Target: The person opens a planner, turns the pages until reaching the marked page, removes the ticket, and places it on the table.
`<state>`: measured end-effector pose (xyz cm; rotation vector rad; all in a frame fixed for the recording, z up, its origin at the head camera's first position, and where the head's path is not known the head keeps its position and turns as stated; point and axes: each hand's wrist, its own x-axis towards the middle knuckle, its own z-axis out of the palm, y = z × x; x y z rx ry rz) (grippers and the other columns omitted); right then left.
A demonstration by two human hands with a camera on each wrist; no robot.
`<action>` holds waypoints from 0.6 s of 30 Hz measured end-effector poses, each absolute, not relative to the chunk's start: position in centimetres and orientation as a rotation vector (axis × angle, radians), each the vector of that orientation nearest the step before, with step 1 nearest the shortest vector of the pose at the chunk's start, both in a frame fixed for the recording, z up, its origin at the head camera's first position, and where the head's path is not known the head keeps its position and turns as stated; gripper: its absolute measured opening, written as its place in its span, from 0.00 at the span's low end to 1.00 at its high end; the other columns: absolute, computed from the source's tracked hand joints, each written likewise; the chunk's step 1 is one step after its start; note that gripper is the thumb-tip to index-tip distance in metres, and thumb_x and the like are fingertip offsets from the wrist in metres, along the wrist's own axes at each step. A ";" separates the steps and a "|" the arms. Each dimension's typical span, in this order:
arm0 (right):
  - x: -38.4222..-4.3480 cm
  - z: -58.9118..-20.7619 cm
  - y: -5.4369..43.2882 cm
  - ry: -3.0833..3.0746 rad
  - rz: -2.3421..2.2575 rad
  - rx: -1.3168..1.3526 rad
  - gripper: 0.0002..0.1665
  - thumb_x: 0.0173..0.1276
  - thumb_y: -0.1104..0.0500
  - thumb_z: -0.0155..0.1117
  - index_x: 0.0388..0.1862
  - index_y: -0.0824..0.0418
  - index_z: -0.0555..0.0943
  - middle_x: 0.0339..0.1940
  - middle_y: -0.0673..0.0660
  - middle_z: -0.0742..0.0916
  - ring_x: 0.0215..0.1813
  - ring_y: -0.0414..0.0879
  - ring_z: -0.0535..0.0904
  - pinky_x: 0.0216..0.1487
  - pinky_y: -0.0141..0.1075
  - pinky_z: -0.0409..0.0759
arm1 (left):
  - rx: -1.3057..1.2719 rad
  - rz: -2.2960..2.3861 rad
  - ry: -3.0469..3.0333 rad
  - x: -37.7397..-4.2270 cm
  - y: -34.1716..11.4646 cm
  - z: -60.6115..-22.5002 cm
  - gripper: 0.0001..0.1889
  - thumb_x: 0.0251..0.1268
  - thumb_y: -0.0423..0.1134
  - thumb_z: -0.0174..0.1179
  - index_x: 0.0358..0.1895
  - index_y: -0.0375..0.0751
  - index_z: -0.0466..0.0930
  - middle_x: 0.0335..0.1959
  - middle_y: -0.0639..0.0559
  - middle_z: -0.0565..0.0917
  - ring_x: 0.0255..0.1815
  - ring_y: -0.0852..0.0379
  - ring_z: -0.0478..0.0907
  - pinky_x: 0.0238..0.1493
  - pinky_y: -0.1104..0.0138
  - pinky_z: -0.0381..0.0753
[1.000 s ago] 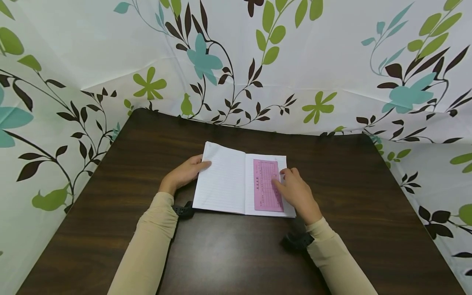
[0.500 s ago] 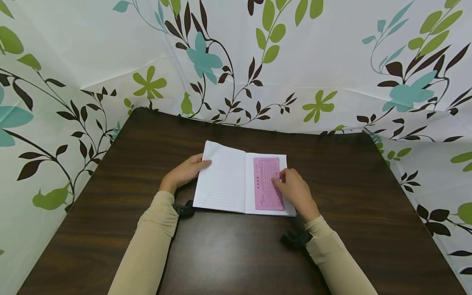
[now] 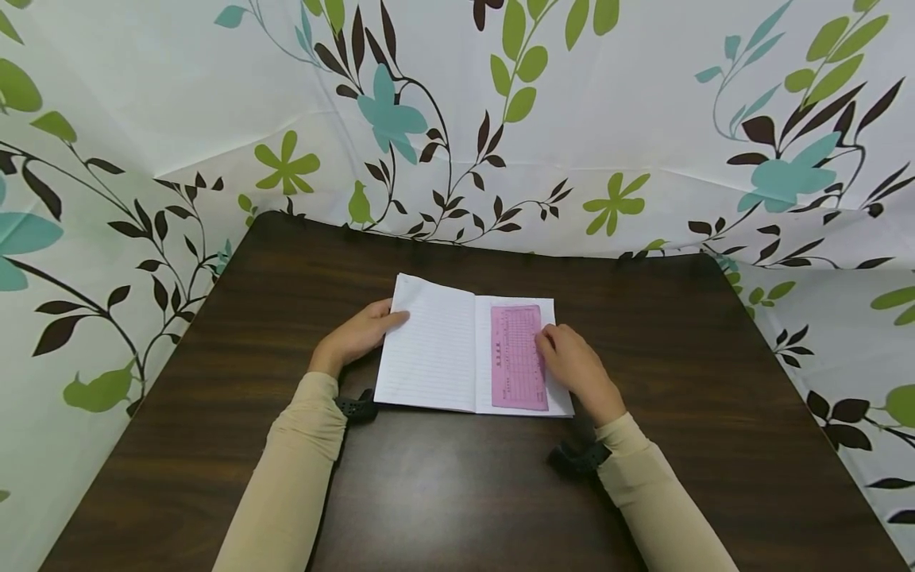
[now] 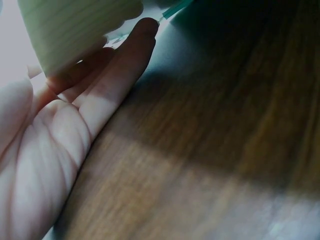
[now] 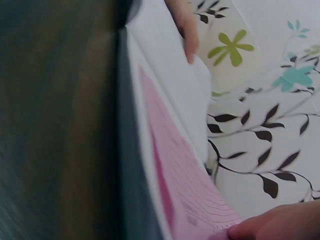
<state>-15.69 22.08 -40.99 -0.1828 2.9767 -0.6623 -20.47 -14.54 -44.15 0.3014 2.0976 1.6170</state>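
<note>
An open notebook (image 3: 425, 345) with lined white pages lies across the middle view of the head camera. My left hand (image 3: 360, 335) grips its left edge, thumb on the page and fingers underneath, as the left wrist view also shows beneath the pages (image 4: 80, 30). On the right page rests a printed pink slip (image 3: 516, 357), long side upright. My right hand (image 3: 577, 361) pinches the slip's right edge near its upper half, with its fingers curled. In the right wrist view the pink slip (image 5: 172, 150) stands partly raised off the page, the thumb at its edge.
A dark wood-grain table (image 3: 443, 492) lies under the notebook and both forearms. Behind and beside it hangs a white cloth (image 3: 457, 103) printed with leaves and flowers. Black bands sit at both wrists, such as the right band (image 3: 577, 459).
My right thumb has shifted from the slip's face to its right edge, and the fingers have drawn together there. The left hand and the notebook stay almost in place.
</note>
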 end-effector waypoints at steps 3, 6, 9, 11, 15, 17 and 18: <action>-16.0 -40.7 23.0 2.906 -0.727 -0.198 0.17 0.85 0.56 0.48 0.44 0.67 0.79 0.34 0.60 0.80 0.37 0.52 0.75 0.38 0.42 0.73 | 0.295 1.618 2.094 -20.4 -14.6 -44.3 0.27 0.86 0.48 0.45 0.78 0.40 0.62 0.59 0.41 0.82 0.53 0.55 0.80 0.60 0.63 0.75; -16.3 -40.2 24.4 2.827 -0.756 -0.199 0.17 0.86 0.55 0.46 0.45 0.66 0.78 0.32 0.58 0.78 0.36 0.50 0.74 0.35 0.39 0.71 | 0.301 1.614 2.097 -20.4 -14.6 -44.3 0.28 0.86 0.49 0.45 0.79 0.40 0.62 0.60 0.41 0.82 0.54 0.55 0.80 0.62 0.62 0.75; -16.5 -39.7 26.0 2.772 -0.760 -0.195 0.18 0.87 0.54 0.45 0.46 0.66 0.77 0.32 0.58 0.78 0.35 0.49 0.74 0.35 0.38 0.70 | 0.306 1.611 2.103 -20.4 -14.6 -44.3 0.28 0.86 0.49 0.45 0.80 0.40 0.61 0.62 0.40 0.81 0.57 0.53 0.79 0.64 0.60 0.73; -16.6 -39.2 27.1 2.750 -0.774 -0.188 0.18 0.87 0.54 0.45 0.46 0.67 0.77 0.32 0.59 0.78 0.35 0.49 0.74 0.35 0.38 0.72 | 0.306 1.612 2.102 -20.4 -14.6 -44.2 0.29 0.86 0.49 0.45 0.81 0.41 0.60 0.63 0.40 0.80 0.59 0.53 0.78 0.66 0.59 0.72; -16.5 -38.1 29.2 2.723 -0.811 -0.166 0.20 0.88 0.54 0.43 0.47 0.70 0.76 0.33 0.60 0.79 0.37 0.50 0.75 0.36 0.39 0.72 | 0.306 1.618 2.095 -20.5 -14.6 -44.1 0.28 0.86 0.49 0.45 0.81 0.41 0.60 0.64 0.40 0.80 0.61 0.51 0.77 0.68 0.57 0.71; -16.4 -37.7 30.3 2.719 -0.802 -0.145 0.21 0.88 0.55 0.42 0.47 0.71 0.76 0.33 0.60 0.79 0.38 0.51 0.75 0.36 0.39 0.71 | 0.305 1.618 2.100 -20.5 -14.6 -44.0 0.28 0.86 0.49 0.45 0.80 0.41 0.60 0.63 0.41 0.80 0.61 0.51 0.77 0.68 0.57 0.71; -16.4 -37.6 30.9 2.721 -0.790 -0.132 0.21 0.88 0.55 0.41 0.47 0.71 0.76 0.33 0.60 0.79 0.38 0.51 0.75 0.36 0.40 0.71 | 0.310 1.615 2.103 -20.5 -14.6 -44.0 0.28 0.86 0.48 0.45 0.80 0.41 0.61 0.63 0.40 0.80 0.60 0.51 0.77 0.67 0.57 0.72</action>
